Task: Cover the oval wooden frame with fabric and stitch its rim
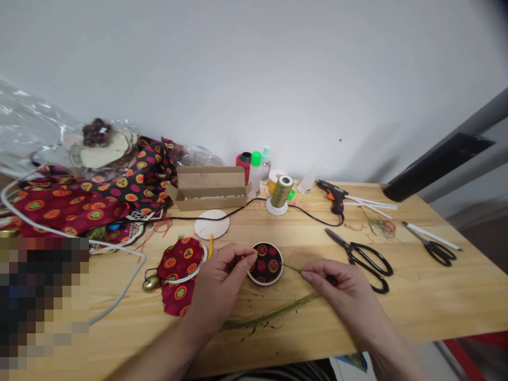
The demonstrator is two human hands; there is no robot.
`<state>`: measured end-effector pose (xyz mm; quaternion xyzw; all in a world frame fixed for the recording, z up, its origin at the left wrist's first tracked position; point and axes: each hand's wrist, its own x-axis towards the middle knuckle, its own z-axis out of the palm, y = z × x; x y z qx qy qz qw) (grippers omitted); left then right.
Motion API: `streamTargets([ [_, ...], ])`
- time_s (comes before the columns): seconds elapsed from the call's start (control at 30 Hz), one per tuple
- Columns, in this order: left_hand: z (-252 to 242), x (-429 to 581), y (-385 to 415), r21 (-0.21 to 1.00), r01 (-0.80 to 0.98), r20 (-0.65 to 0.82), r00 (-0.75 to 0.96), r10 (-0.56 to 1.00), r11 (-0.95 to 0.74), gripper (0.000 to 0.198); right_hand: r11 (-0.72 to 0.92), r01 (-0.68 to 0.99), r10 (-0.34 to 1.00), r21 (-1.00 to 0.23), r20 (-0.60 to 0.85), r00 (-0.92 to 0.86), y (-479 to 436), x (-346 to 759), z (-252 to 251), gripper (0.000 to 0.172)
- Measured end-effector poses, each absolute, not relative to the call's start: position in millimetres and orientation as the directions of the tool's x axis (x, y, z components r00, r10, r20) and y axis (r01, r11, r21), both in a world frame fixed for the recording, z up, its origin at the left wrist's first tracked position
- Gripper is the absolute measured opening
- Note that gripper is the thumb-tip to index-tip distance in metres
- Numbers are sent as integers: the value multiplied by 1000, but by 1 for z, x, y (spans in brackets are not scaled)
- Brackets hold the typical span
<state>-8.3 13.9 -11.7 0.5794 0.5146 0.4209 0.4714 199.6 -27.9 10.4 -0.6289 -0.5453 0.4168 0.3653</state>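
Round cloth disc (266, 264) is flat on the wooden table (420, 307), right between my two hands. I look down at it through the head camera. It is black with red and orange spots, and it has a white rim. My left hand (224, 280) is at its left edge, with the thumb and first finger pinched together. I cannot tell if they grip the edge or something very thin. My right hand (339, 280) is over on the other side, pinching a green thread (292, 268). That thread goes from the fingertips to the right edge of the disc. More green strands (273, 316) lie in a long bunch in front of the disc, near me, with little dark bits around them.

Big black scissors (359, 257) lie open on the table, just past my right hand. Behind the disc I see a fat spool of green thread (281, 193) standing up on its white base. A white round piece (211, 224) lies behind my left hand. To the left of that hand are red spotty cloth pieces (181, 259), with a small metal bell (151, 282) beside them.
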Motion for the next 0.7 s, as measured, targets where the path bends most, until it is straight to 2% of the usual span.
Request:
streamTargets([
  [0.1,-7,-8,13,985,170,-34,125,992,12,13,-99,396,994,-913,-107,1,-28,196,7,17],
  [0.23,-6,-9,14,992,114,-60,65,996,52,17,30,493,982,-869,-66,-176,-27,198,4,16],
  [0.4,-15,-11,18,972,-149,-174,70,982,182,25,156,632,954,-759,-49,-295,-24,204,3,22],
  [0.47,-18,-12,18,955,-200,-207,73,976,218,28,195,667,945,-719,-45,-324,-25,206,4,23],
  [0.63,-17,-16,14,988,71,-143,70,987,138,42,282,739,937,-611,9,-350,-25,217,8,36],
  [0.7,-16,-16,14,983,132,-133,38,990,127,45,278,752,946,-598,32,-324,-23,220,9,29],
])
